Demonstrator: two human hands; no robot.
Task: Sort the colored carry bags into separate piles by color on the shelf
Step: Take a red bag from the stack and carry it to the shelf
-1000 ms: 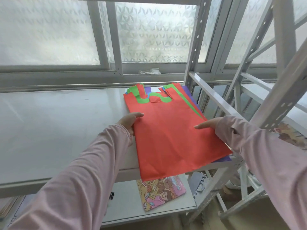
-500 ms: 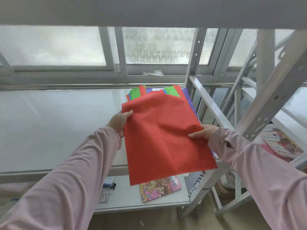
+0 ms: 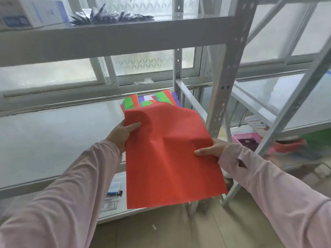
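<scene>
Two hands hold a red bag [image 3: 170, 154] above the front edge of a grey shelf [image 3: 53, 140]. The left hand [image 3: 123, 134] pinches its upper left edge; the right hand [image 3: 212, 149] grips its right edge (thumb on top). Behind it lies a pile of bags [image 3: 136, 102], green, red and purple.

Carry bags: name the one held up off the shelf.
The red bag, gripped at both sides by the left hand and right hand; the other bags lie piled on the shelf.
</scene>
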